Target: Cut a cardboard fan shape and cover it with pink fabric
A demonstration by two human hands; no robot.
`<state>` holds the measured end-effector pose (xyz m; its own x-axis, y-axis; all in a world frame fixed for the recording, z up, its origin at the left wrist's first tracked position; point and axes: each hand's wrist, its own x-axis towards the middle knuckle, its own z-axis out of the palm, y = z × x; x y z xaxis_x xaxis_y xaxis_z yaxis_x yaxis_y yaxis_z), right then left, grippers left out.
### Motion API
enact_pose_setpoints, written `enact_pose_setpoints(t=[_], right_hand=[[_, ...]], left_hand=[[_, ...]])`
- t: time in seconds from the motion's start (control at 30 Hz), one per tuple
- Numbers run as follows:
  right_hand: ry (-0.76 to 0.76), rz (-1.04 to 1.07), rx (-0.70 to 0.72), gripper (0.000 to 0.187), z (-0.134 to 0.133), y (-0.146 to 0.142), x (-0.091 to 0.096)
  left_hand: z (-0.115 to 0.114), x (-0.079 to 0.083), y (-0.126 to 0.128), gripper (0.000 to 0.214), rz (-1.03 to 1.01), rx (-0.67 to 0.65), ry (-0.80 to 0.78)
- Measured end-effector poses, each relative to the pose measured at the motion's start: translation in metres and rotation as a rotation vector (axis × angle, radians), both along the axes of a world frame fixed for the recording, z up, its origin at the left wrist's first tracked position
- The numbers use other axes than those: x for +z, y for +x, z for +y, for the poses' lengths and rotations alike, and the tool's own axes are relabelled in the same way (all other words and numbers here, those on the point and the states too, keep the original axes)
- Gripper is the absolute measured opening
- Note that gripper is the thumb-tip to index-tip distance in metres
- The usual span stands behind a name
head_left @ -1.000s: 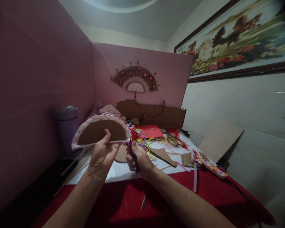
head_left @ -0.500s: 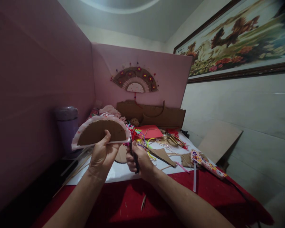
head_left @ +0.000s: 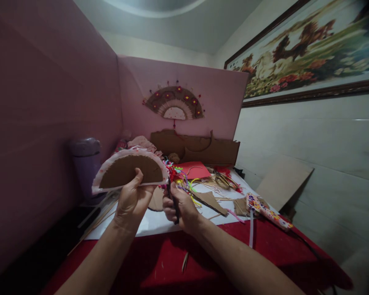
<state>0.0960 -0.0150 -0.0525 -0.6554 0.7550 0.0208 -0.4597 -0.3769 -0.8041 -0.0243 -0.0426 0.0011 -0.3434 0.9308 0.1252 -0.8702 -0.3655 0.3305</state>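
My left hand (head_left: 134, 199) grips the straight lower edge of a half-round brown cardboard piece (head_left: 130, 171) with a pale patterned fabric border, holding it upright above the table. My right hand (head_left: 178, 208) is closed round the dark handles of a pair of scissors (head_left: 172, 198), whose blades point up at the right end of the cardboard piece. Both hands hang over a white sheet (head_left: 160, 221) on the red tablecloth (head_left: 160, 262).
A heap of coloured strips (head_left: 180, 176), a red sheet (head_left: 194, 169), cardboard scraps (head_left: 213, 201) and a floral-patterned tool (head_left: 266, 211) lie on the table. Behind stand cut cardboard (head_left: 199, 148), a pink partition with a decorated fan (head_left: 175, 102), and a purple lidded container (head_left: 85, 162) at left.
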Motion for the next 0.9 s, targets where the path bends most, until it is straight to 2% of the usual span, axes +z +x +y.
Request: enact_pose_setpoints(t=[0.27,0.47,0.9], right_hand=[[0.019,0.004,0.078,0.046,-0.0004,-0.0002,-0.0015],[0.009,-0.007,0.02,0.045,-0.0017,0.0001,0.0013],[0.0,-0.008,-0.067,0.047,-0.0045,-0.0011,0.0022]], left_hand=[[0.0001,0.0,0.0001,0.035,-0.022,0.012,0.014],[-0.0007,0.0,0.0006,0.037,-0.008,-0.021,0.016],[-0.0002,0.0007,0.0015,0.036,-0.018,0.01,0.014]])
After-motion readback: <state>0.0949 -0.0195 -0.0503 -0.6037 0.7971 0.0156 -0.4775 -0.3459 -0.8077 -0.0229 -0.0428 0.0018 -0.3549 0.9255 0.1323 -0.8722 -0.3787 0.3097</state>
